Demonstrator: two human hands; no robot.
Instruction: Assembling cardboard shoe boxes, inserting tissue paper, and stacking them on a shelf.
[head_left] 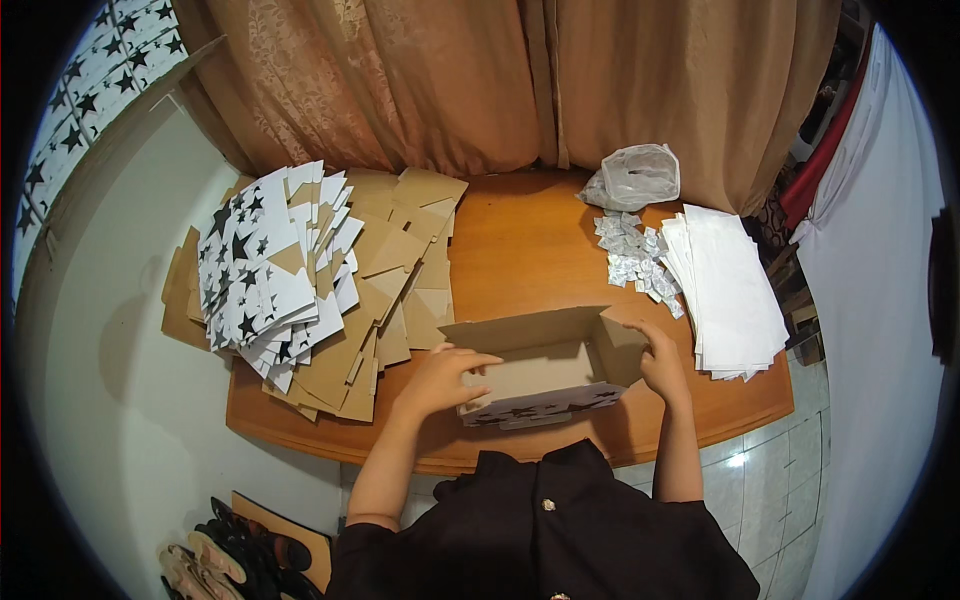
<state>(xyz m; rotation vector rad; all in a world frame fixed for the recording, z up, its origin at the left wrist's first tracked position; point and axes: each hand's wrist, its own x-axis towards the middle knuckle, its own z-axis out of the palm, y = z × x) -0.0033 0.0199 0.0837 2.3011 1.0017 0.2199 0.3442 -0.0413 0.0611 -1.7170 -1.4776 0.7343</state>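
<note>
An open cardboard box (545, 362) stands in front of me near the table's front edge. Its inside is plain brown, and its near outer wall is white with black stars. My left hand (447, 381) grips the box's left end, with fingers reaching over the edge toward the inside. At the opposite end, my right hand (660, 362) holds the right panel between thumb and fingers. Part of that panel's outer side is hidden by the hand. Nothing shows inside the box.
Flat star-printed cardboard pieces (255, 265) lie piled over brown ones (385, 275) at the left. Right of the box are small silvery packets (635, 255), a clear plastic bag (640, 178) and stacked white sheets (728, 290). Brown curtains (400, 80) hang behind the wooden table (510, 240); shoes (240, 550) stand lower left.
</note>
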